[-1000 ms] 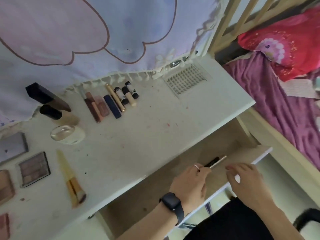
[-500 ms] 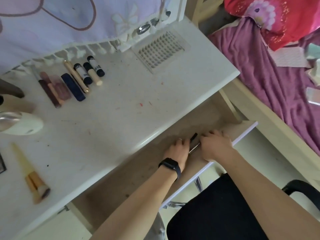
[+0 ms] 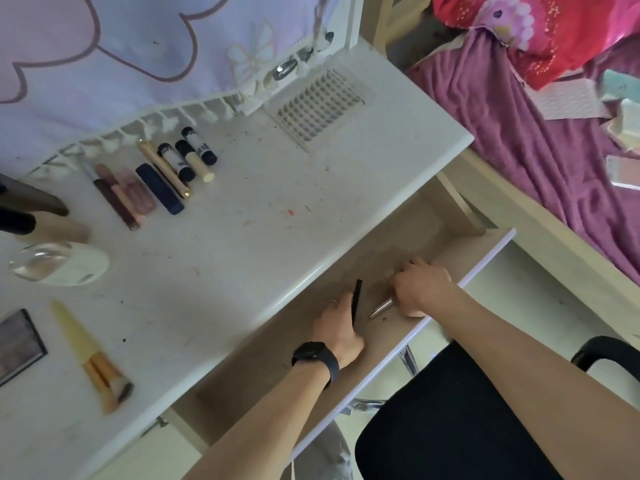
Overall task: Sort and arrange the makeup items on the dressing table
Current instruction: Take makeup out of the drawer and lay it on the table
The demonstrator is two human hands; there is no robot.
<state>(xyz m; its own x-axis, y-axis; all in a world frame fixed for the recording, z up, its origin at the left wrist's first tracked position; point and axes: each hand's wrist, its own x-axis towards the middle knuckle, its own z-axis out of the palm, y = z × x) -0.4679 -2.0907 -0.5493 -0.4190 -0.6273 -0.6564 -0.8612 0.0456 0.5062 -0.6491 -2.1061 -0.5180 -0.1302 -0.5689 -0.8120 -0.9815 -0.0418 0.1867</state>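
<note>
Both hands are inside the open drawer [image 3: 485, 247] under the white dressing table [image 3: 263, 237]. My left hand [image 3: 341, 329], a dark watch on its wrist, holds a thin black stick [image 3: 356, 299] upright between its fingers. My right hand [image 3: 422, 289] curls round the end of a silver stick [image 3: 381, 306] that lies on the drawer floor. On the table top, a row of lipsticks and tubes [image 3: 156, 181] lies at the back. A yellow-handled makeup brush [image 3: 93, 358] lies near the front left.
A glass-topped white jar [image 3: 62, 265], dark bottles [image 3: 31, 213] and an eyeshadow palette [image 3: 17, 344] are at the left. A white grid tray [image 3: 317, 109] sits at the back right. A black chair seat [image 3: 450, 417] is below the drawer. A bed with purple cover [image 3: 554, 150] is on the right.
The view has shifted left and closer. My hands have drawn apart: the black stick is now in my left hand and the silver one in my right.
</note>
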